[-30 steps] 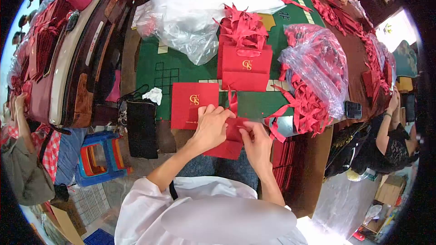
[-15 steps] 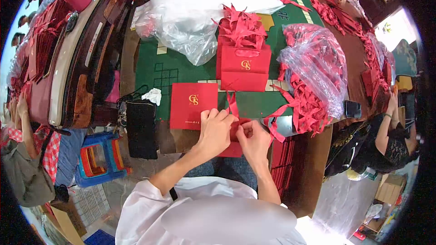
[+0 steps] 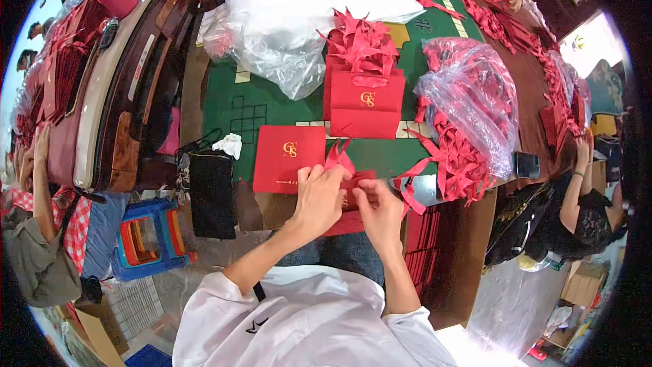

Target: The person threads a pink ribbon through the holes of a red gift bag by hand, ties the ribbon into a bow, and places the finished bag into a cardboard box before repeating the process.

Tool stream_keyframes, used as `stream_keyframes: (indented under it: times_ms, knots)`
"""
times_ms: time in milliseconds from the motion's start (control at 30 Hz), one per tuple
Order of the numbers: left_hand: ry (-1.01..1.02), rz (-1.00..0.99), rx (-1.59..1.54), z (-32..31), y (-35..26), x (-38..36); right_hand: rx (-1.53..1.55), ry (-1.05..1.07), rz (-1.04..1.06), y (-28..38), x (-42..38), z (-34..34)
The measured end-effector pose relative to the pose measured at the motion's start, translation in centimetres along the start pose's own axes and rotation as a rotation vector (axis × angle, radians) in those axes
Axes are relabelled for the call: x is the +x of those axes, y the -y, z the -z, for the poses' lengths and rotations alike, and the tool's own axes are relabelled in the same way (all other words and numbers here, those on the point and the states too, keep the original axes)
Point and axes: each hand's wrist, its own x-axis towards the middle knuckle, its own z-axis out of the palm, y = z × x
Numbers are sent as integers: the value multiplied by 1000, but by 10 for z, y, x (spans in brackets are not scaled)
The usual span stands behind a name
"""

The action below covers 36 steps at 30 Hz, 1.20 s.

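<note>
A small red paper bag (image 3: pixel 350 220) lies at the table's near edge, between my two hands, with a bit of gold print showing. My left hand (image 3: pixel 318 197) is closed, its fingertips pinching a red ribbon (image 3: pixel 339 158) that loops up above the bag. My right hand (image 3: pixel 380 214) is closed at the bag's upper right edge; its fingertips partly hide what they grip. Beside my left hand lies a flat red bag with a gold logo (image 3: pixel 290 156). Beyond my hands stands another red bag (image 3: pixel 367 103), heaped with ribbons (image 3: pixel 363 41).
A plastic sack of red ribbons (image 3: pixel 468 109) spills toward my right, near a phone (image 3: pixel 526 164). Clear plastic wrap (image 3: pixel 292 20) covers the far left of the green tabletop (image 3: pixel 224 109). A black bag (image 3: pixel 212 194) hangs at left. Other people's hands work at both sides.
The ribbon loop has spread wider and leans differently. My right hand has shifted slightly, and gold print on the bag between my hands now shows.
</note>
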Motion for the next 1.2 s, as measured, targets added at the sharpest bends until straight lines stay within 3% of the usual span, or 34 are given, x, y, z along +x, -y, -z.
stream_keyframes:
  times_ms: [67, 200, 433, 500, 633, 667, 800, 867, 1100, 1167, 1200]
  knots:
    - [42, 34, -26, 4, 0, 1, -233, 15, 143, 1, 0, 7]
    - [37, -29, 27, 5, -2, 1, -243, 43, 173, -6, 2, 8]
    - [71, -104, 60, 11, -7, -2, -123, 72, 114, 5, 16, 27]
    - [79, -139, 71, 10, -11, -4, -306, 178, 117, 7, 22, 34]
    - [54, -221, 222, 6, -16, -12, -366, 399, 68, -1, 38, 47]
    - [8, -243, 227, 6, -16, -13, -272, 457, -101, 4, 39, 49]
    - [-4, -279, 229, 10, -17, -14, -149, 471, -122, 7, 37, 53]
    - [-8, -299, 204, 8, -16, -16, -296, 465, 42, 1, 36, 55]
    - [-46, -272, 199, 5, -14, -16, -195, 524, -20, 3, 39, 53]
    - [-21, -302, 196, 6, -14, -16, -240, 533, 196, 2, 38, 54]
    - [-19, -305, 195, 7, -14, -16, -241, 530, 195, 2, 38, 55]
